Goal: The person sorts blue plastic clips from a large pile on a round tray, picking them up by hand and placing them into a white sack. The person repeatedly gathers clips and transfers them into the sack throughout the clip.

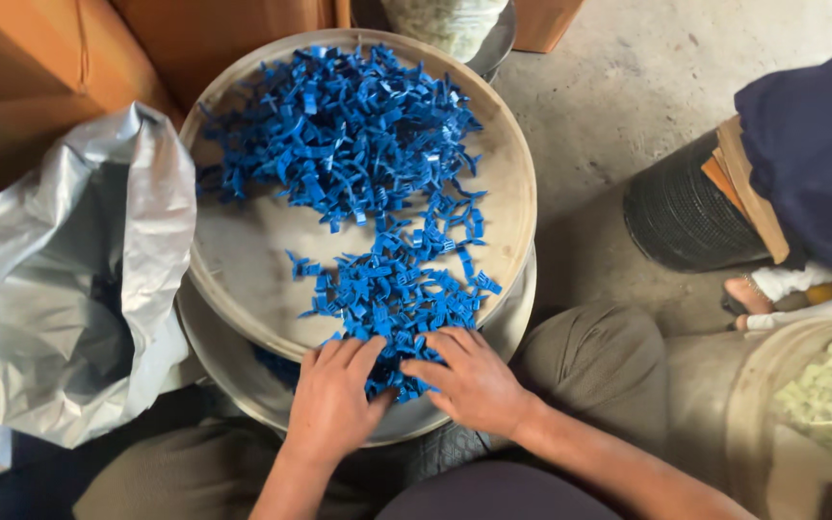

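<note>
Sorting small blue plastic clips (377,193) on a round shallow tray (507,183), I rest both hands on the near edge of the heap. My left hand (334,400) lies flat with fingers spread over the pieces; my right hand (469,380) curls loosely, fingertips pressing into the pile, gripping nothing that I can make out. The clips look light, stiff and prone to tangling, best pinched singly by a thin arm. A grey plastic sack (69,279) gapes just beside the tray.
</note>
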